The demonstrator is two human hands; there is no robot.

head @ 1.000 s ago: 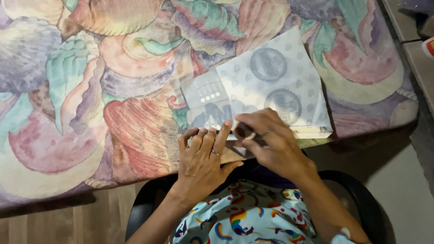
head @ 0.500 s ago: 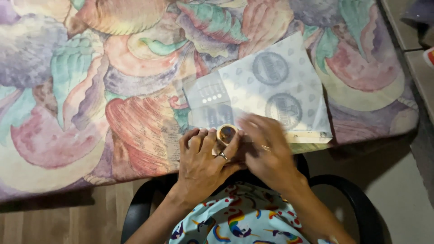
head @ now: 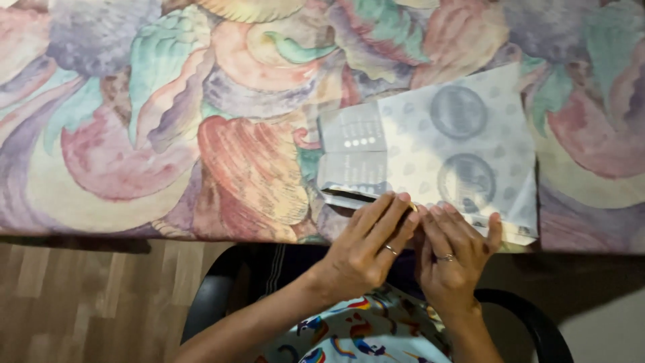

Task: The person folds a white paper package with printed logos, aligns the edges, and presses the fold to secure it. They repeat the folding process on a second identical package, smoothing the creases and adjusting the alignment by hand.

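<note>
My forearms were bare. I wore a thin ring on my left hand (head: 366, 252), a banded ring on my right hand (head: 451, 259), and a pale garment printed with colourful rainbows.

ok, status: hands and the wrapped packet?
Left hand and right hand both flat on near edge of paper-wrapped packet. Packet lies on patterned tablecloth at table edge. Nothing else near the hands.

the paper sheet (head: 463, 144) lies on the table (head: 168, 134) by its near edge, toward the right corner. the left hand (head: 366, 249) and right hand (head: 453, 259) rest side by side on the sheet's near edge.
</note>
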